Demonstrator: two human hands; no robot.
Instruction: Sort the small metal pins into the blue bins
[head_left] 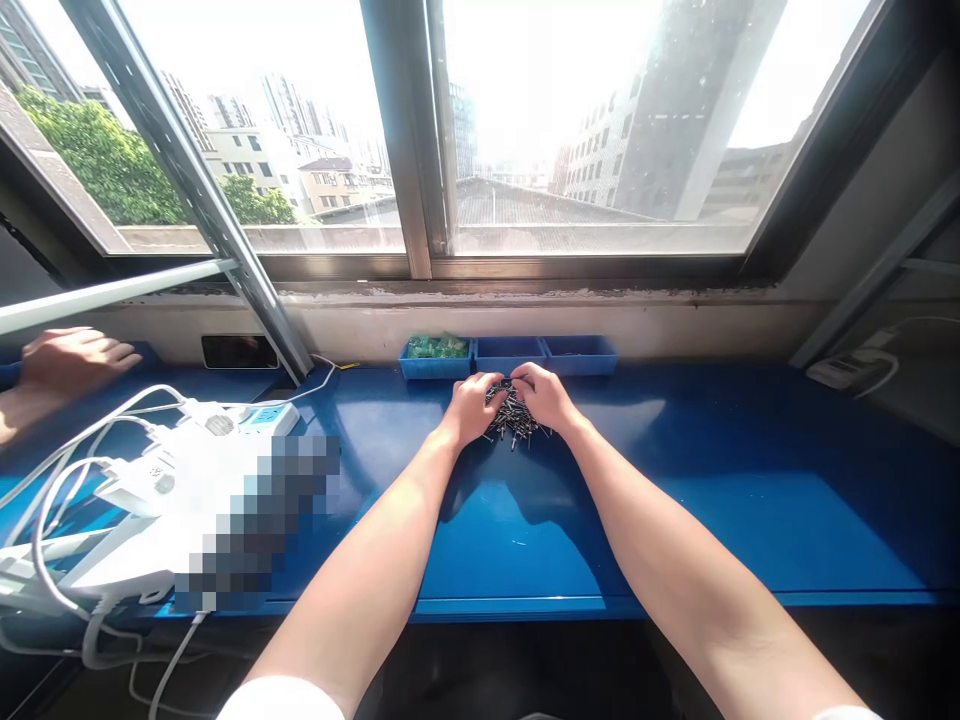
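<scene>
A pile of thin, dark and silvery metal pieces (516, 418) lies on the blue table (510, 520), in front of three small blue bins. My left hand (475, 405) is at the left side of the pile, its fingers curled in over the pieces. At the pile's right side is my right hand (543, 396), fingers bent and pinched near its back edge. The fingertips of both hands nearly meet. Whatever they hold is too small to make out.
Behind the pile stand a bin with green packets (436, 358) and two more blue bins (510, 353) (579, 354). White plugs and cables (150, 465), a phone (240, 352) and another person's hand (79, 358) are at the left. A metal post (255, 300) rises nearby.
</scene>
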